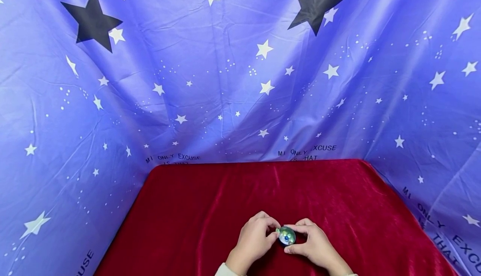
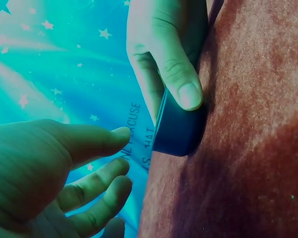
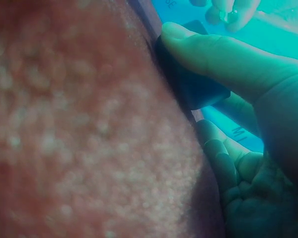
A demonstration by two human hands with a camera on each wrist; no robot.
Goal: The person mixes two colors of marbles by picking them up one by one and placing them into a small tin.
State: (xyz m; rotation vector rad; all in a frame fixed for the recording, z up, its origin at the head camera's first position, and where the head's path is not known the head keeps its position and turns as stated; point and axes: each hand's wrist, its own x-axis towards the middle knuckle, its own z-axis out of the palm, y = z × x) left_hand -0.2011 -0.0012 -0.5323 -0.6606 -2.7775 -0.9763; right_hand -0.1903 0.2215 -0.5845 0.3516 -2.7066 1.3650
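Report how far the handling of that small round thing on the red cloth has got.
Done: the small round object stands on the red cloth, lifted by nothing. In hand: the right hand pinches its dark rim, thumb on it in the left wrist view; the left hand is at its other side, fingers loosely curled. Left: it has not been raised or opened.

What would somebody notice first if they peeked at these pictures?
Probably the big purple star cloth hanging all around the back and sides, with black and white stars. Next, the shiny red cloth spread on the table in front of it. At its near edge, the left hand and right hand meet around a small round shiny thing, the right hand pinching its dark base.
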